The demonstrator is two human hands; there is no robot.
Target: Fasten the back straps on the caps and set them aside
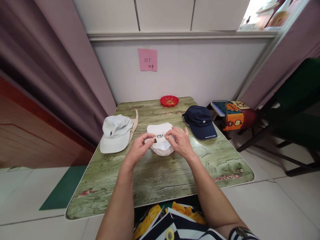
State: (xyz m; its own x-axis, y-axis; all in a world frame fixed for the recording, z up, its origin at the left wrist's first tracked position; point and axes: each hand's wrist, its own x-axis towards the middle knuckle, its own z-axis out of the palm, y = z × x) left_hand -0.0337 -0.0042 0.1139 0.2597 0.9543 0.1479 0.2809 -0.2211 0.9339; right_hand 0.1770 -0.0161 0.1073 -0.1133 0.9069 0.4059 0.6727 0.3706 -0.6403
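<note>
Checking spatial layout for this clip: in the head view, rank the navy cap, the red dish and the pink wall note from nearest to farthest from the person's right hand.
From the right hand:
1. Navy cap, just to its right on the table.
2. Red dish, at the table's far edge, by the wall.
3. Pink note, up on the wall, farthest.

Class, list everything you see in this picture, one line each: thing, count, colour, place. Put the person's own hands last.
white cap with black letters: 1, white, table centre, held by both hands
plain white cap: 1, white, table left
beige strap: 1, beige, beside the plain white cap
navy cap: 1, dark blue, table right
red dish: 1, red, table's far edge
table: 1, green wood-grain
pink note: 1, pink, wall
stool: 1, orange patterned, right of table
left hand: 1, pinching the cap
right hand: 1, pinching the cap
</note>
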